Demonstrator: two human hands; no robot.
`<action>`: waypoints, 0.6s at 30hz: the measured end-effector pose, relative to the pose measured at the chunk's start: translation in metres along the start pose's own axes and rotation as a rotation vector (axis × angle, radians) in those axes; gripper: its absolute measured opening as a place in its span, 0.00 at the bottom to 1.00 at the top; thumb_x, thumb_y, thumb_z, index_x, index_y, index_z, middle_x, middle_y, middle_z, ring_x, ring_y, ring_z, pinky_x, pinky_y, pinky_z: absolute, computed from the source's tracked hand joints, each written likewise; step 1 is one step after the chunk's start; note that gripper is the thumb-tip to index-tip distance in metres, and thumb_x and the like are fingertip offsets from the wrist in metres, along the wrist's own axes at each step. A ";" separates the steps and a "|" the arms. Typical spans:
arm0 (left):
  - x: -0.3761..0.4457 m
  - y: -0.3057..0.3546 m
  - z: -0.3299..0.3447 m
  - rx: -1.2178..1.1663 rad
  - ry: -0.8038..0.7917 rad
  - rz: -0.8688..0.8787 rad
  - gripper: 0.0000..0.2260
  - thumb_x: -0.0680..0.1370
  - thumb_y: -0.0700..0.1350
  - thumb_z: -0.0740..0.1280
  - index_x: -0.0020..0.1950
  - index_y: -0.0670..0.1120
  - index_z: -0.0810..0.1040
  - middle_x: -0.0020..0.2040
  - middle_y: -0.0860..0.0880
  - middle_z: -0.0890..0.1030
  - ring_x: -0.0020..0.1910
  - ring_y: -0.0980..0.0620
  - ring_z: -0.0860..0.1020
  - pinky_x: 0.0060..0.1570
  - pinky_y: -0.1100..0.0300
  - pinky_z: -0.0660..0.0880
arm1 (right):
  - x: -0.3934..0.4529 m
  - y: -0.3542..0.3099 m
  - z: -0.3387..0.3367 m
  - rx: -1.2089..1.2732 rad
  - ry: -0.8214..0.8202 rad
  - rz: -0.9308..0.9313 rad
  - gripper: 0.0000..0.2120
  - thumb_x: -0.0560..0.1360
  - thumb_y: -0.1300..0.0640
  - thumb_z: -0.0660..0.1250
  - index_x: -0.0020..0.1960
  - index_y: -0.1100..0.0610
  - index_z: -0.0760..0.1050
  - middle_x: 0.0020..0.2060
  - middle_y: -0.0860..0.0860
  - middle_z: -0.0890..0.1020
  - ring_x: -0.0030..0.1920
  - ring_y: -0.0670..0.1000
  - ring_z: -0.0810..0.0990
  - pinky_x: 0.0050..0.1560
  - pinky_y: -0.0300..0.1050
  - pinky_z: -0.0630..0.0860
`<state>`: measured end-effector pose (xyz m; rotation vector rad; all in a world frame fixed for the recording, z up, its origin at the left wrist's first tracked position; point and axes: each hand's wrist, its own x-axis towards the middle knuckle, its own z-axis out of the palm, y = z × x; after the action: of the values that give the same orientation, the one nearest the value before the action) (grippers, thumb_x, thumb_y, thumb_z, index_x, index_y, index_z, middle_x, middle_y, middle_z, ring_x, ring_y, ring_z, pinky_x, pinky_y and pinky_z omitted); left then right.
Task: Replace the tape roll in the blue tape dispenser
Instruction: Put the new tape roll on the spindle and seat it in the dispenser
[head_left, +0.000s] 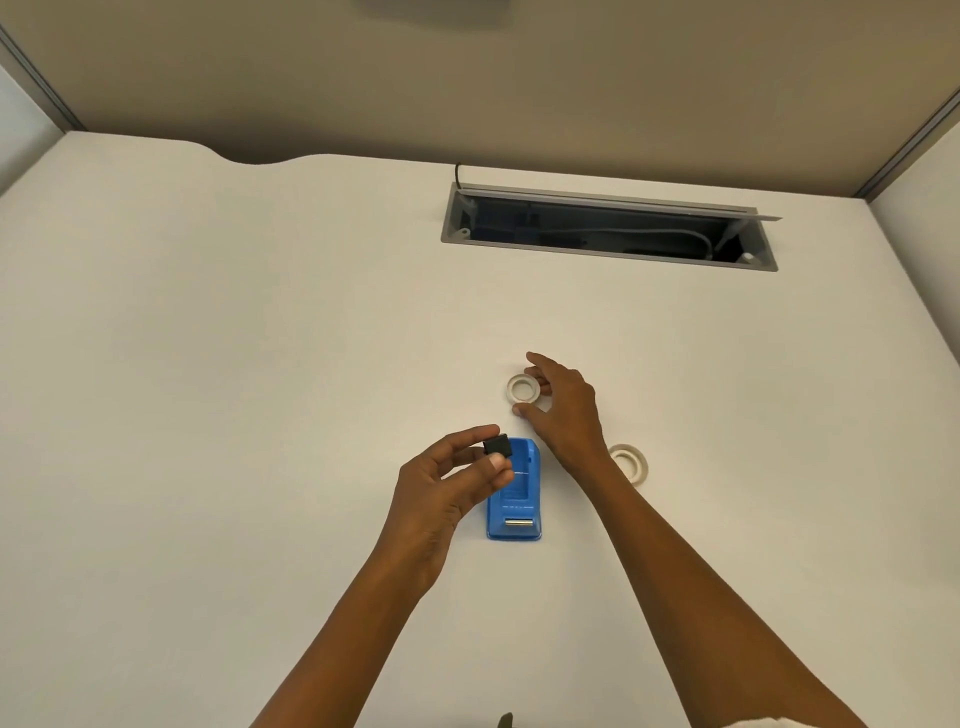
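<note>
Count: one blue tape dispenser (514, 491), two white tape rolls, one small black spool (497, 447), all on or over a white desk (260, 338).

Dispenser sits flat near the centre of the desk, metal cutter end toward the near edge. Its roll bay looks empty, though the left hand covers part of it.

Far roll (523, 389) lies flat on the desk, just beyond the dispenser. Near roll (631, 462) lies flat to the right of the dispenser, partly hidden behind the right wrist.

Left hand (447, 493): raised above the dispenser's left side, palm turned up and right, thumb and index finger pinched on the black spool. Other fingers curled loosely beneath.

Right hand (563, 410): reaching forward, palm down, fingers spread around the far roll. Thumb is on the near side of the roll, index finger arches over the far side, a middle fingertip looks to touch the roll's right edge. Grip not closed; roll is flat on the desk.

Both forearms bare, extended from the near edge.

Far side of the desk: one open cable tray (608, 228) recessed in the surface, lid tilted up, cables inside.
</note>
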<state>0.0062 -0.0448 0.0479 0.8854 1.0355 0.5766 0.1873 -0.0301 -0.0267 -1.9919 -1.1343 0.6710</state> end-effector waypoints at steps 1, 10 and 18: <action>0.000 0.000 0.001 0.000 0.000 -0.001 0.12 0.70 0.39 0.72 0.51 0.49 0.82 0.52 0.40 0.82 0.46 0.45 0.84 0.51 0.56 0.79 | 0.000 -0.001 -0.002 0.002 -0.029 -0.004 0.32 0.67 0.63 0.75 0.68 0.54 0.69 0.59 0.53 0.79 0.60 0.55 0.74 0.64 0.50 0.69; -0.003 0.006 0.003 -0.029 -0.023 0.011 0.12 0.70 0.38 0.71 0.51 0.48 0.82 0.52 0.39 0.82 0.47 0.45 0.83 0.58 0.50 0.76 | -0.040 0.006 -0.053 -0.169 0.350 0.182 0.14 0.73 0.47 0.69 0.50 0.58 0.78 0.48 0.56 0.80 0.49 0.57 0.78 0.49 0.51 0.75; -0.009 0.005 0.012 -0.029 -0.051 0.008 0.12 0.70 0.38 0.71 0.52 0.48 0.82 0.52 0.39 0.82 0.47 0.45 0.83 0.60 0.47 0.75 | -0.074 0.018 -0.051 -0.514 0.165 0.427 0.25 0.73 0.41 0.66 0.58 0.60 0.69 0.54 0.59 0.73 0.53 0.61 0.75 0.42 0.48 0.69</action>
<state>0.0131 -0.0533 0.0592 0.8753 0.9758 0.5719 0.1985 -0.1179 -0.0047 -2.7177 -0.8405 0.4319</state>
